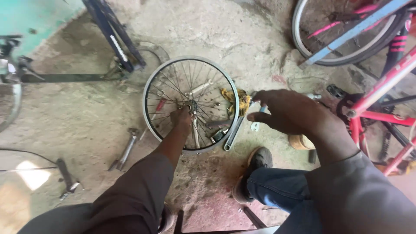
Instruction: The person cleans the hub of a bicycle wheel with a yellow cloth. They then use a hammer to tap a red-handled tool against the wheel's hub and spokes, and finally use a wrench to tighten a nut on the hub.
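The right hand hovers near, fingers loosely curled, nothing visibly held. At its nine o'clock the left hand grips the hub of a bare wheel lying flat on the concrete floor: silver rim, thin dark spokes, no tyre. A yellow rag touches the rim at three o'clock.

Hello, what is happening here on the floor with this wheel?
A person sits low over a concrete floor with a bare spoked bicycle wheel lying flat on it. The left hand grips the hub at the wheel's centre. The right hand hovers beside the rim, above a yellow rag; whether it holds anything is unclear. Metal tools lie on the floor, and a red bicycle frame stands at the right.
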